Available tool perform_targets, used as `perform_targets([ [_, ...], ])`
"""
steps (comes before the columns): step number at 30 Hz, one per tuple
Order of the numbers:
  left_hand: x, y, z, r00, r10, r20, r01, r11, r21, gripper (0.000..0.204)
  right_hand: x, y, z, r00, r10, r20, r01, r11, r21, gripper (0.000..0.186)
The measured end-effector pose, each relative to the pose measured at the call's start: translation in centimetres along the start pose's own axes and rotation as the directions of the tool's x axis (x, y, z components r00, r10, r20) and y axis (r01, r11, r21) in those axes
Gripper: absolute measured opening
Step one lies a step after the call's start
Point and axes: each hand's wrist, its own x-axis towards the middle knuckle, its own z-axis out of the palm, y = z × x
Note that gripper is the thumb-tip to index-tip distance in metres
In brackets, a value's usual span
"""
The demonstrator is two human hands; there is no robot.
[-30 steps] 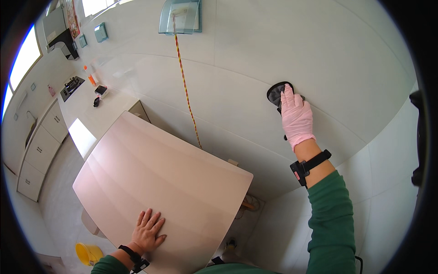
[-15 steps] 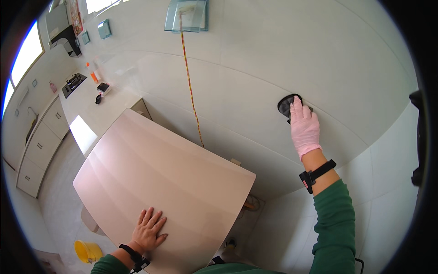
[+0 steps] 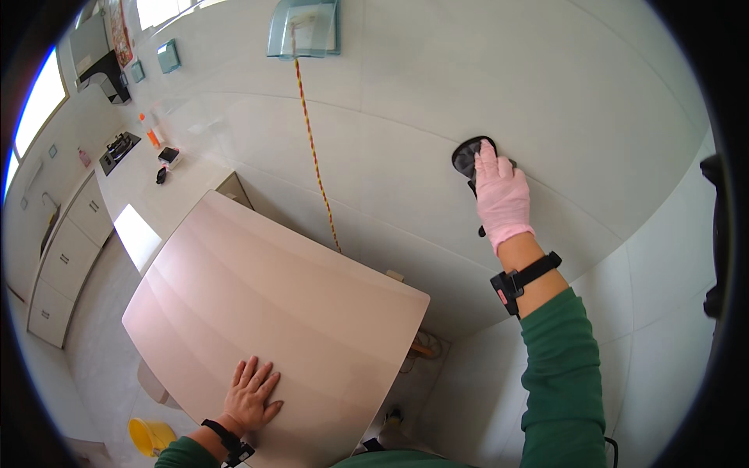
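My right hand (image 3: pixel 502 195), in a pink glove, is closed on a black handheld scrubber (image 3: pixel 466 158) with a rounded head. The scrubber's head lies against the pale tiled wall (image 3: pixel 413 109), close to a seam between tiles. A dark handle end shows below the glove; the rest of the grip is hidden by my fingers. Bare and flat, my left hand (image 3: pixel 249 402) rests with fingers spread on the pale pink tabletop (image 3: pixel 281 296). Both wrists wear black bands.
A red and yellow twisted cord (image 3: pixel 312 148) hangs from a clear-covered wall socket (image 3: pixel 306 30) down behind the table. Farther left is a counter (image 3: pixel 191 175) with a gas hob (image 3: pixel 119 152) and an orange bottle (image 3: pixel 148 131). On the floor stands a yellow bucket (image 3: pixel 151 437).
My right hand and the scrubber have moved up and to the left along the wall. My left hand stays flat on the table. The whole view has shifted slightly.
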Motion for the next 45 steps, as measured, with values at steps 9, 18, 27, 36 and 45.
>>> perform_targets([
  [9, 0.0, 0.0, 0.0, 1.0, -0.003, -0.001, 0.003, 1.0, -0.011, 0.064, -0.4, 0.3, 0.1, 0.999, 0.004, 0.045, 0.0, 0.995, -0.098, 0.033],
  [18, 0.0, -0.2, 0.1, 1.0, 0.0, -0.004, 0.0, 1.0, -0.003, 0.064, 0.4, 0.0, -0.5, 0.999, -0.018, 0.038, 0.022, 0.993, -0.112, 0.039],
  [27, 0.1, -0.3, 0.2, 1.0, -0.004, -0.003, 0.004, 1.0, -0.002, 0.065, -0.2, -0.2, -0.3, 0.99, -0.002, 0.139, 0.019, 0.993, -0.117, 0.048],
  [36, 0.1, -0.3, 0.3, 1.0, -0.011, 0.003, 0.011, 1.0, -0.023, 0.066, -4.3, 2.9, 0.8, 0.971, 0.088, 0.222, -0.07, 0.994, -0.086, 0.051],
  [45, -0.1, -0.1, 0.1, 1.0, -0.031, 0.003, 0.031, 1.0, 0.002, 0.062, -4.3, 4.0, -0.3, 0.957, 0.077, 0.279, -0.045, 0.992, -0.119, 0.047],
])
